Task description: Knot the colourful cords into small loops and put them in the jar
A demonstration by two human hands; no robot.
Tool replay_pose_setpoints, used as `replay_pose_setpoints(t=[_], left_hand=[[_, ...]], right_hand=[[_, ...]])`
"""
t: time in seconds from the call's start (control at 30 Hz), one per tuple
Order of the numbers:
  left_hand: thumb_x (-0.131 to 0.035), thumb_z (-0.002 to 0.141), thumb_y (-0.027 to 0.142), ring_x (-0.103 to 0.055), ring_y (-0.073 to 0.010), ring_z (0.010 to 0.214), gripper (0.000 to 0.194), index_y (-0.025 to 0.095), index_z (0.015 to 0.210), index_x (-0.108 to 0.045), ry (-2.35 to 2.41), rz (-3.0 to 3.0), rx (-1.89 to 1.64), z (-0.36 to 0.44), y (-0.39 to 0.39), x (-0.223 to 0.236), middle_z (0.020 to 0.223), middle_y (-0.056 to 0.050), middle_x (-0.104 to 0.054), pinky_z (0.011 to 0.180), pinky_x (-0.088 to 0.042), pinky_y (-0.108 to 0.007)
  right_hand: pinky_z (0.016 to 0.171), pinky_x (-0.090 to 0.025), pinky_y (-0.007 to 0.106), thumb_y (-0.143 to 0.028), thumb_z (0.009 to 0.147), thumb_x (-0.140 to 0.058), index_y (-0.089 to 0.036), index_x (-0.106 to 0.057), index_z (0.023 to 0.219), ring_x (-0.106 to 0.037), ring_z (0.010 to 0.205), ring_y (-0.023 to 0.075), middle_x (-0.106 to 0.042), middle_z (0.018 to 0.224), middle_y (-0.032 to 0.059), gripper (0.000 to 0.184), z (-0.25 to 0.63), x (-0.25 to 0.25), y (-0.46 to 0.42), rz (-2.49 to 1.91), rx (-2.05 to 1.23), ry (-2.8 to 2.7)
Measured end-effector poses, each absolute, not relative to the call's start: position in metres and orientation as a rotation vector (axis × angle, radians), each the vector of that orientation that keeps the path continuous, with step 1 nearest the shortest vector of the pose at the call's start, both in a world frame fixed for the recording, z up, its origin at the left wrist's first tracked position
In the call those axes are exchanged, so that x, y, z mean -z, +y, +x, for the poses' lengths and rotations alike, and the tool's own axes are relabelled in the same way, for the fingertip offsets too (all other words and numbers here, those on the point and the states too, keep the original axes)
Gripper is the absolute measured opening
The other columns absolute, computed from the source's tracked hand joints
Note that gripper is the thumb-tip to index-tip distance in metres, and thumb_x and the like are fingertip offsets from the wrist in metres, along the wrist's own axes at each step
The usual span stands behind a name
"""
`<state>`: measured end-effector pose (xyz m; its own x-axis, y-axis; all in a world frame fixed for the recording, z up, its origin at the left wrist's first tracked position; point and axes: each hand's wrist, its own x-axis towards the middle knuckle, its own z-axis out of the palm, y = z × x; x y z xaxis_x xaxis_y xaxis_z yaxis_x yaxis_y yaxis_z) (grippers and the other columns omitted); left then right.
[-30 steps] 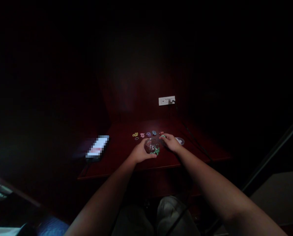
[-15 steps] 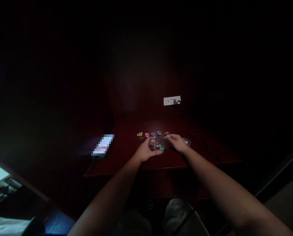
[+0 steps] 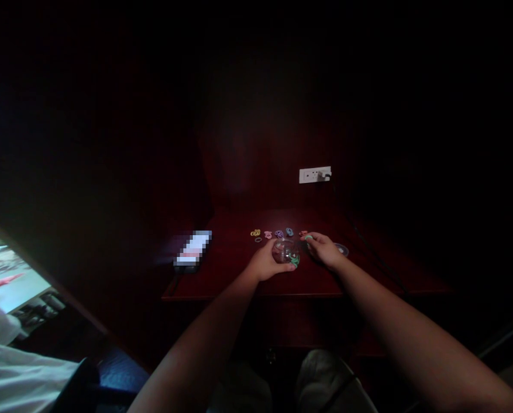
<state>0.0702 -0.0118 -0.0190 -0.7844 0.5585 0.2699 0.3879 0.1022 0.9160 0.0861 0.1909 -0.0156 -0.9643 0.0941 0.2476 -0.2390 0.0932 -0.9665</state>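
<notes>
My left hand (image 3: 265, 263) is wrapped round a small clear round jar (image 3: 286, 250), which is tilted on the table. Green hair ties (image 3: 294, 260) lie inside the jar at its right side. Just right of the jar, my right hand (image 3: 324, 249) pinches a green hair tie (image 3: 309, 237) between thumb and fingers. Behind the hands runs a row of small hair-tie piles: yellow (image 3: 255, 233), pink (image 3: 268, 234), purple (image 3: 279, 234), blue (image 3: 289, 232) and orange-red (image 3: 303, 233). One greyish hair tie (image 3: 258, 240) lies in front of the yellow pile.
A clear round lid (image 3: 341, 249) lies right of my right hand, partly hidden by it. A lit phone (image 3: 193, 249) rests on the left of the dark red table (image 3: 234, 281). A wall socket (image 3: 315, 174) holds a plug. A person's pale sleeve (image 3: 24, 373) shows at lower left.
The camera has turned a little left, so everything sits farther right in the picture. My left hand keeps the jar, and the green hair tie stays in my right hand.
</notes>
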Motion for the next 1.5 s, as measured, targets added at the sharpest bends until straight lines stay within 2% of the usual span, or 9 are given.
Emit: replay_pose_setpoints(t=[0.23, 0.33, 0.47, 0.8, 1.03, 1.27, 1.5], left_hand=[[-0.081, 0.048, 0.028, -0.058, -0.0236, 0.099, 0.080, 0.019, 0.119, -0.045, 2.260, 0.959, -1.745, 0.070, -0.011, 0.019, 0.110, -0.012, -0.060, 0.095, -0.038, -0.042], [-0.080, 0.049, 0.031, -0.059, -0.0238, 0.098, 0.079, 0.019, 0.119, -0.045, 2.283, 0.980, -1.719, 0.070, -0.011, 0.018, 0.110, -0.012, -0.060, 0.093, -0.040, -0.041], [-0.079, 0.050, 0.036, -0.059, -0.0243, 0.098, 0.078, 0.020, 0.118, -0.044, 2.308, 1.020, -1.686, 0.071, -0.011, 0.018, 0.111, -0.012, -0.059, 0.090, -0.043, -0.040], [-0.079, 0.049, 0.037, -0.061, -0.0229, 0.095, 0.079, 0.018, 0.118, -0.045, 2.365, 0.997, -1.666, 0.072, -0.011, 0.014, 0.109, -0.011, -0.061, 0.088, -0.045, -0.037], [-0.080, 0.049, 0.029, -0.059, -0.0243, 0.097, 0.079, 0.018, 0.119, -0.046, 2.312, 0.974, -1.700, 0.072, -0.010, 0.014, 0.105, -0.010, -0.062, 0.092, -0.041, -0.039], [-0.083, 0.040, 0.023, -0.051, -0.0281, 0.110, 0.093, 0.018, 0.124, -0.042, 2.332, 1.005, -1.725, 0.069, -0.010, 0.015, 0.117, -0.012, -0.056, 0.100, -0.032, -0.043], [-0.081, 0.044, 0.026, -0.042, -0.0283, 0.119, 0.096, 0.017, 0.128, -0.036, 2.413, 1.170, -1.699, 0.066, -0.010, 0.016, 0.130, -0.014, -0.042, 0.103, -0.029, -0.043]], right_hand=[[0.034, -0.018, 0.017, -0.042, 0.063, -0.060, -0.018, -0.049, 0.078, -0.031, 0.035, 0.0050, -0.040, 0.048, -0.0080, 0.030, 0.084, 0.014, 0.189, 0.048, -2.103, -2.128], [0.035, -0.020, 0.017, -0.043, 0.063, -0.060, -0.021, -0.041, 0.075, -0.032, 0.036, 0.0046, -0.042, 0.051, -0.0087, 0.032, 0.085, 0.015, 0.188, 0.066, -2.113, -2.079], [0.034, -0.017, 0.017, -0.048, 0.064, -0.061, -0.021, -0.036, 0.070, -0.027, 0.033, 0.0039, -0.037, 0.044, -0.0105, 0.037, 0.087, 0.016, 0.187, 0.112, -2.112, -2.049], [0.030, -0.017, 0.018, -0.048, 0.066, -0.063, -0.020, -0.041, 0.071, -0.026, 0.028, 0.0045, -0.036, 0.038, -0.0107, 0.035, 0.091, 0.014, 0.188, 0.146, -2.078, -2.051], [0.034, -0.020, 0.019, -0.043, 0.069, -0.062, -0.018, -0.049, 0.076, -0.031, 0.033, 0.0046, -0.040, 0.042, -0.0092, 0.029, 0.089, 0.002, 0.183, 0.232, -1.917, -2.069], [0.037, -0.023, 0.019, -0.042, 0.071, -0.059, -0.017, -0.049, 0.076, -0.033, 0.035, 0.0046, -0.041, 0.043, -0.0089, 0.027, 0.095, -0.020, 0.165, 0.395, -1.831, -2.205], [0.037, -0.025, 0.019, -0.039, 0.075, -0.054, -0.017, -0.048, 0.076, -0.035, 0.034, 0.0058, -0.041, 0.043, -0.0087, 0.022, 0.097, -0.019, 0.165, 0.415, -1.840, -2.227]])
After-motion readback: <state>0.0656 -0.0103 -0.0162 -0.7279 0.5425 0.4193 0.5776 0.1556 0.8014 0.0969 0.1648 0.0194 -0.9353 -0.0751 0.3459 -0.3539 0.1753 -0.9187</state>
